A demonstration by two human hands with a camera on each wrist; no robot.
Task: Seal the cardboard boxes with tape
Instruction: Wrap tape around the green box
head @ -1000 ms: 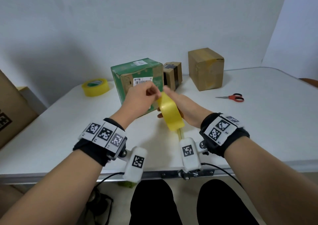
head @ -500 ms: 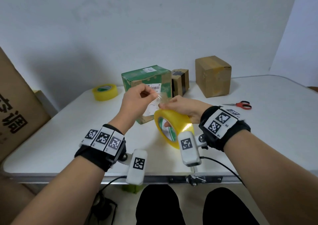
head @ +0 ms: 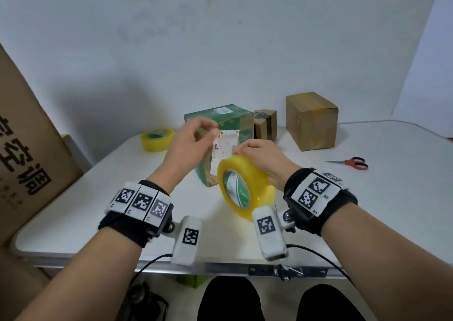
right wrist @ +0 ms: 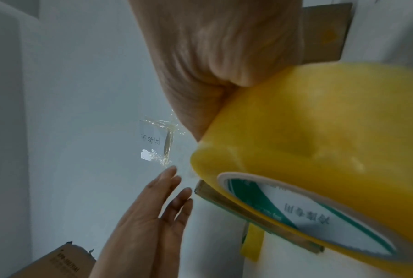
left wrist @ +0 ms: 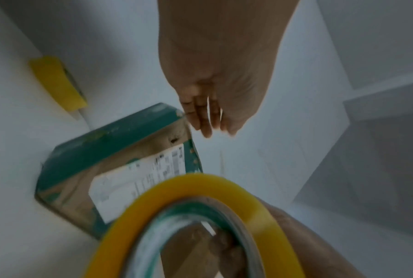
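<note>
- Head view: the right hand [head: 259, 158] grips a yellow tape roll [head: 245, 185] from above, holding it on edge above the white tabletop [head: 367, 210] near the front centre; fingers curl over the roll's outer face, and the green-printed core faces the camera.
- The left hand [head: 193, 146] is raised at about 10 o'clock from the roll, blurred, thumb and fingertips drawn close together; whether they pinch a strip of clear tape cannot be told here.
- Behind both hands stands the green box [head: 220, 117] with a white label [head: 225, 146] on its front. At 2 o'clock from it sit a small box [head: 266, 124] with dark bands and a taller brown box [head: 311, 122].
- A second roll [head: 157, 139] lies flat at the tabletop's far left, 10 o'clock from the held roll. Red scissors [head: 353, 163] lie at 3 o'clock, well apart.
- A large carton [head: 27, 154] leans at the left edge, off the tabletop.
- Left wrist view: the left hand [left wrist: 215, 94] reaches from 12 o'clock with fingers loosely extended and close together, nothing clearly held. The green box [left wrist: 119, 146] lies below it, the held roll [left wrist: 200, 216] fills 6 o'clock, the second roll [left wrist: 57, 84] sits at 10 o'clock.
- Right wrist view: the right hand [right wrist: 212, 56] clasps the roll [right wrist: 319, 141] from 12 o'clock. The left hand [right wrist: 157, 212] rises from 7 o'clock, fingers straight. A crumpled clear tape scrap [right wrist: 160, 139] sticks on the wall.
</note>
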